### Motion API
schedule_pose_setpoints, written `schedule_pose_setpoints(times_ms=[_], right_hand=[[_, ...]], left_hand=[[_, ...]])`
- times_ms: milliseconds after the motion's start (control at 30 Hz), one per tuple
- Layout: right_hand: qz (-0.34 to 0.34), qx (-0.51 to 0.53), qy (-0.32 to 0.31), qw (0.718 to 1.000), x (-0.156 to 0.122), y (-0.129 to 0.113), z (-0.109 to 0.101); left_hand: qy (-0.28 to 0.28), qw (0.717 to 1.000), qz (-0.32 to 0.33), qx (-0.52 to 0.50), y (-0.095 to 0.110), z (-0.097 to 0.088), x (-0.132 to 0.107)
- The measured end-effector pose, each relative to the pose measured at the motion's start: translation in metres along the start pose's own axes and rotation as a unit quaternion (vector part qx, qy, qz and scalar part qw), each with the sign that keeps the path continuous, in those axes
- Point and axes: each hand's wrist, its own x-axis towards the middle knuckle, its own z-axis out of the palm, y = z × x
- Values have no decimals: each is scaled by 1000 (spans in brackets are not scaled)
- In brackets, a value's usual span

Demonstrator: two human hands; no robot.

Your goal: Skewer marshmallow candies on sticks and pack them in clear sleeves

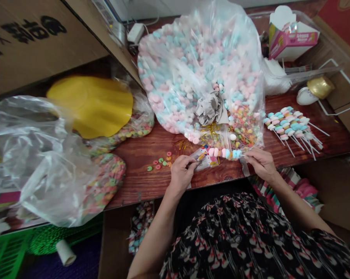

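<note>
A skewer of pink, white and blue marshmallows (pixel 223 152) lies level just above the table's near edge, between my two hands. My left hand (pixel 183 171) is closed on a small clear wrapper (pixel 202 159) at the skewer's left end. My right hand (pixel 260 162) pinches the right end of the skewer. Behind them sits a large clear bag of pastel marshmallows (pixel 189 69), and a smaller bag of coloured ring candies (pixel 244 128) leans on it.
Several finished skewers (pixel 291 124) lie at the right of the wooden table (pixel 140 178). Loose ring candies (pixel 160 162) sit left of my hands. Clear bags (pixel 38 155), a yellow disc (pixel 93 104), a pink box (pixel 291 38) and a gold tape roll (pixel 320 87) surround them.
</note>
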Motion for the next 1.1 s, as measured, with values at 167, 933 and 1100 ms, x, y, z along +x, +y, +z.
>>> schedule_pose_setpoints(times_ms=[167,933,1100], right_hand=[[1,-1,-1,1000,3,2,7],[26,3,14,1000,-5,7,17],[4,-16,-1,1000,-2,8,21]], left_hand=[[8,1000,-2,7,-2,0,-3],[9,1000,-3,-28,-2,-3,-2],[15,999,-10,-36,-4,-1,-3]])
